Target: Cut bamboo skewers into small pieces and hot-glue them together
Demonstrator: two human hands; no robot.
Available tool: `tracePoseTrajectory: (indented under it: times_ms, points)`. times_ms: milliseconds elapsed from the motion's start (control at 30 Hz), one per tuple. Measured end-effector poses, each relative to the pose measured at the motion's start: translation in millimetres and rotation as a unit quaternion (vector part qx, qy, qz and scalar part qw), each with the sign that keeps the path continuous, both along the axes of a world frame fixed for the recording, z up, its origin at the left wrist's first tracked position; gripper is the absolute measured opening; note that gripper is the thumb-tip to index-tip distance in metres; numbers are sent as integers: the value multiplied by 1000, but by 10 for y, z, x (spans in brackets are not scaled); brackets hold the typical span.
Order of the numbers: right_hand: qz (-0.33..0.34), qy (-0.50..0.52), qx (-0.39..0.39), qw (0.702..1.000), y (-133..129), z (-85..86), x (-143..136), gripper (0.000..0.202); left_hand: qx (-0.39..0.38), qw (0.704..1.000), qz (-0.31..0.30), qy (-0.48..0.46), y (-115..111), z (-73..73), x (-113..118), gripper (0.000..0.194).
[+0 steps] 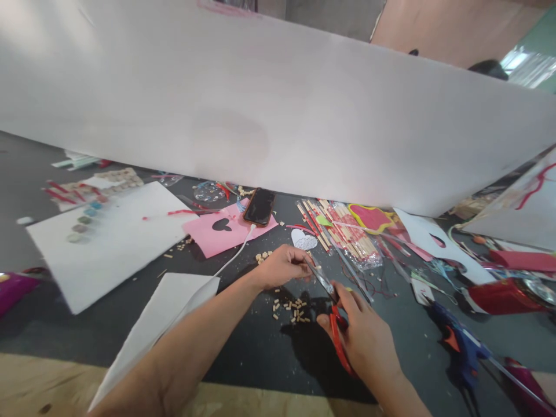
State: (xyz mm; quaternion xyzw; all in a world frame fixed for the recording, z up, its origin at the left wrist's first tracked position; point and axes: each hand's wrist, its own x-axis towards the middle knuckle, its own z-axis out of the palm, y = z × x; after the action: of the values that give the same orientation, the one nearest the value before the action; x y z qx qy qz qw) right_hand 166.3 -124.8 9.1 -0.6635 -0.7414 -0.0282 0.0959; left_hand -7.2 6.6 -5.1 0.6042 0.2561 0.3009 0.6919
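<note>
Scissors [321,279] look stiff, light; grip the red handles [338,341], where your right fingers [348,300] curl. Your left fingers [297,255] pinch something indistinct.

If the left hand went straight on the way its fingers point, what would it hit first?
Most likely the blades of the scissors held in the right hand: they lie right by the fingertips of the left hand, though exact depth is unclear.

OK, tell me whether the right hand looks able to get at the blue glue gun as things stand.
Probably yes: mostly bare tabletop seems to lie between the right hand and the glue gun, but the hand would likely have to put down the red-handled scissors first.
</note>
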Motion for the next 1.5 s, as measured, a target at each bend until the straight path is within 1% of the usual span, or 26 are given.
tracePoseTrajectory:
  times_ms: [167, 333, 467, 667, 767, 867, 1067, 1200, 1333, 1500]
  points:
    - [28, -17, 19, 999, 7, -50, 19, 40, 1, 1000, -15, 9, 8, -9, -14, 9]
    - [45, -20, 38, 998, 14, -83, 31, 40, 7, 1000, -16, 16, 5, -17, -11, 9]
    - [32, -13, 24, 999, 23, -88, 33, 42, 15, 1000, -8, 22, -4, -12, 3, 12]
    - [-3, 42, -9, 999, 40, -75, 10, 37, 25, 999, 14, 31, -33, 11, 32, 13]
    - [-10, 39, -15, 999, 35, -51, -15, 38, 36, 998, 33, 39, -35, -6, 42, 13]
    - [-18, 17, -18, 1000, 28, -16, -33, 39, 46, 997, 40, 39, -29, -22, 40, 11]
    - [-24, -2, -24, 999, 15, 34, -35, 46, 49, 999, 10, 18, -12, -5, 1, 7]
    - [-8, -16, -23, 1000, 4, 24, -20, 50, 41, 999, -15, 18, 1, 6, -24, 7]
    - [4, -27, -15, 1000, -2, -17, -2, 47, 30, 999, -29, 30, 3, 18, -27, 8]
    - [18, -37, -4, 999, 13, -71, 7, 42, 24, 999, -29, 38, -1, 24, -17, 7]
